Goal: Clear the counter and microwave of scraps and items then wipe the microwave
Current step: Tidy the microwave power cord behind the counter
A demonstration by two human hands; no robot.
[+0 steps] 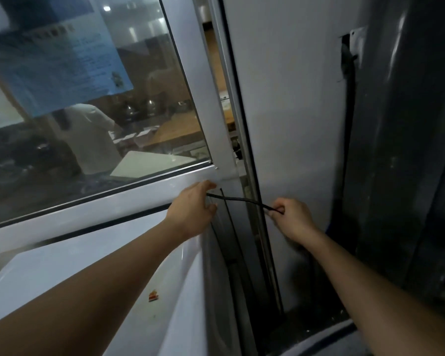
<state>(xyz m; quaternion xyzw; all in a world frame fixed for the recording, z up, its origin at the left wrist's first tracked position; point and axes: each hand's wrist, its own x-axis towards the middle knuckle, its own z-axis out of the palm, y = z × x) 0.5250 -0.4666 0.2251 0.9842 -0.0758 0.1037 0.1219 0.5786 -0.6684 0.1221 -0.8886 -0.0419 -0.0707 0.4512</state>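
A thin black cord [244, 201] stretches between my two hands in front of a window frame corner. My left hand [193, 209] pinches its left end just below the white window sill [113, 201]. My right hand [292, 217] grips the right end with curled fingers near the white wall [288, 124]. Below my left arm lies the white top of the microwave [62, 278], with a small red and orange sticker or scrap [153, 296] on it. The microwave's right side drops into a dark gap.
A glass window [87, 98] with a blue paper notice [57, 60] fills the upper left; a person in white shows behind it. A dark grey panel [409, 150] with a black cable [347, 73] stands at right. A narrow dark gap [242, 265] runs beside the microwave.
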